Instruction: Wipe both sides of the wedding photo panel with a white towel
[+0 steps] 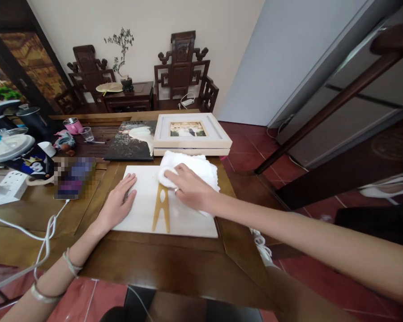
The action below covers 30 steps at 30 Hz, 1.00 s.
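A flat white board (141, 210) lies on the wooden table in front of me. On its face is a gold figure (161, 210) shaped like a clothes peg; I cannot tell whether it is printed or a separate piece. My left hand (119, 199) rests with fingers stretched on the board's left edge. Bunched under the fingers of my right hand (190, 185) is part of a white cloth (195, 161), pressed at the top of the gold figure. The rest of the cloth spreads over the board's upper right and past its edge.
Beyond the board are a white-framed picture (218, 129) and a dark picture panel (130, 150). To the left stand a lidded cup (36, 161), a pink mug (73, 126), a small clear cup (87, 133) and a blurred-out phone (75, 179) with a white cable (49, 232).
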Available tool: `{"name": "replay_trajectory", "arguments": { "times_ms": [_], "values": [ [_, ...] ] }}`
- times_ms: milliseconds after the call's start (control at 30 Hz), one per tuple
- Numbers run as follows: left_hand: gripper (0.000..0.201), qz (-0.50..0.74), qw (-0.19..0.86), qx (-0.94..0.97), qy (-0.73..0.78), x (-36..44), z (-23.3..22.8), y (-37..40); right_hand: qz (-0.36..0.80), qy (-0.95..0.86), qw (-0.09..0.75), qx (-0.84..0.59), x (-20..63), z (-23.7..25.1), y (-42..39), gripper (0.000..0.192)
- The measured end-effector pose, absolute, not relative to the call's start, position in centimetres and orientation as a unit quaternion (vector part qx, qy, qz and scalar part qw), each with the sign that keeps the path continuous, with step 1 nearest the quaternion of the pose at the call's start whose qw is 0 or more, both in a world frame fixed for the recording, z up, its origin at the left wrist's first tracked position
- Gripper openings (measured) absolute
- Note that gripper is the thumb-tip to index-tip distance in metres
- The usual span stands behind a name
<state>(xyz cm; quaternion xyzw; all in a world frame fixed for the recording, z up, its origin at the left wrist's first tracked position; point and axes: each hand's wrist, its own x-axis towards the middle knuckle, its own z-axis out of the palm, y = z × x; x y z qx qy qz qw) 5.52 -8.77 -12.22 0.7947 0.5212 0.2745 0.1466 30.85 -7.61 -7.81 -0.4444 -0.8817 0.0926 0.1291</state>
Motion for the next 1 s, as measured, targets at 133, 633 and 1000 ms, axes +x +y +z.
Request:
{"name": "replay_trajectory", "arguments": {
  "times_ms": [133,633,1000],
  "values": [
    [0.051,0.275,0.15,0.793,0.523,5.6,-12.3,-8.7,0.082,-0.925,0.105,-0.356,29.3,-8.3,-12.2,0.043],
    [0.051,0.268,0.148,0.798,0.519,5.6,-12.2,-8.7,0.14,-0.912,0.105,-0.37,29.3,-8.2,-7.4,0.056],
    [0.048,0.264,0.153,0.8,0.516,5.6,-12.1,-8.6,0.127,-0.943,0.068,-0.3,27.0,-7.9,-15.3,0.046]
  ]
}}
